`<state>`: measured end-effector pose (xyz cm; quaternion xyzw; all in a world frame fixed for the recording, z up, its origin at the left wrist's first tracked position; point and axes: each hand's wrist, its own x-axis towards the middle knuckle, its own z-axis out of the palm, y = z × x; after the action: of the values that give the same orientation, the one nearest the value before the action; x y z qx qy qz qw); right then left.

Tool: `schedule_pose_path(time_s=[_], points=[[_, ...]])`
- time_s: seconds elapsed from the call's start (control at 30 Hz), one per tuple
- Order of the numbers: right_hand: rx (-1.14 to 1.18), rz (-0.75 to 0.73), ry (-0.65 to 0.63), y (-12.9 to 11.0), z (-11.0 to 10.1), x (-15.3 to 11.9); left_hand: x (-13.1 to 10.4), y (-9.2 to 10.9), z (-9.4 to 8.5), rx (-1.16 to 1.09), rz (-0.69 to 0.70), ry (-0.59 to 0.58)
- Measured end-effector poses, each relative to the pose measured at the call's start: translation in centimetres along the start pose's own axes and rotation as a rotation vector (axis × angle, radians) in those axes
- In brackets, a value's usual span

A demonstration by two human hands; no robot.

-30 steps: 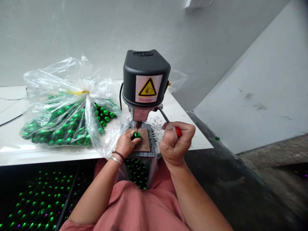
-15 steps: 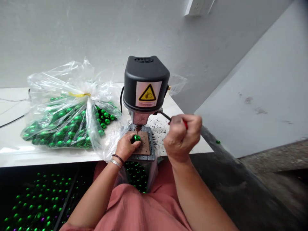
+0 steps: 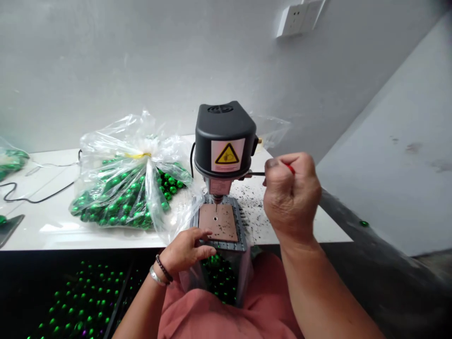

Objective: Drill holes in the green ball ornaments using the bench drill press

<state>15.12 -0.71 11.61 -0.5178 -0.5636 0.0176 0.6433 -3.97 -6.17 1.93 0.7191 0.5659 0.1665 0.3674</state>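
A small black drill press (image 3: 226, 136) with a yellow warning label stands at the table's front edge. Its thin bit hangs above a brown board (image 3: 226, 226) that has a small hole and dark shavings on it. My right hand (image 3: 293, 193) is wrapped round the red-ended lever (image 3: 257, 173) at the press's right side. Fingers apart, my left hand (image 3: 189, 249) hovers at the board's front left corner and holds nothing. Below the board hangs a clear bag of green balls (image 3: 221, 280).
A tied clear bag of shiny green balls (image 3: 120, 197) lies left of the press. More green balls (image 3: 84, 301) are below the table at left. Black cable (image 3: 42, 200) crosses the table (image 3: 49, 235). A wall socket (image 3: 294, 19) is above, right.
The green ball under the bit is gone from the board. My left hand has drawn back toward me and opened. My right hand and the lever have risen. The view has shifted left.
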Motion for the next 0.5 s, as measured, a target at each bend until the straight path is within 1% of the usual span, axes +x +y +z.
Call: schedule_pose_path(time_s=[0.07, 0.17, 0.2, 0.23, 0.3, 0.33, 0.4, 0.47, 0.5], points=[[-0.007, -0.003, 0.002, 0.1, 0.0, -0.1, 0.9, -0.3, -0.5, -0.066, -0.044, 0.12], [-0.021, -0.018, -0.001, 0.1, -0.1, -0.1, 4.0, -1.5, -1.7, -0.118, -0.117, 0.382], [-0.026, -0.032, -0.001, 0.1, -0.2, -0.1, 5.2, -2.1, -2.2, -0.081, -0.144, 0.476], [-0.03, -0.047, -0.002, 0.1, -0.3, 0.0, 6.5, -2.9, -2.8, 0.004, -0.21, 0.587], [-0.025, -0.08, -0.015, 0.0, -0.5, 0.1, 8.6, -4.6, -4.0, 0.255, -0.279, 0.704], [-0.016, -0.091, -0.031, 0.0, -0.6, 0.2, 9.4, -5.5, -4.5, 0.352, -0.336, 0.727], [0.017, -0.107, -0.065, 0.0, -0.9, 0.3, 10.4, -7.3, -5.1, 0.464, -0.457, 0.7], [0.059, -0.099, -0.086, 0.0, -1.0, 0.2, 10.8, -8.6, -5.2, 0.541, -0.491, 0.666], [0.086, -0.085, -0.084, -0.1, -0.9, 0.1, 10.9, -9.1, -5.1, 0.577, -0.47, 0.655]])
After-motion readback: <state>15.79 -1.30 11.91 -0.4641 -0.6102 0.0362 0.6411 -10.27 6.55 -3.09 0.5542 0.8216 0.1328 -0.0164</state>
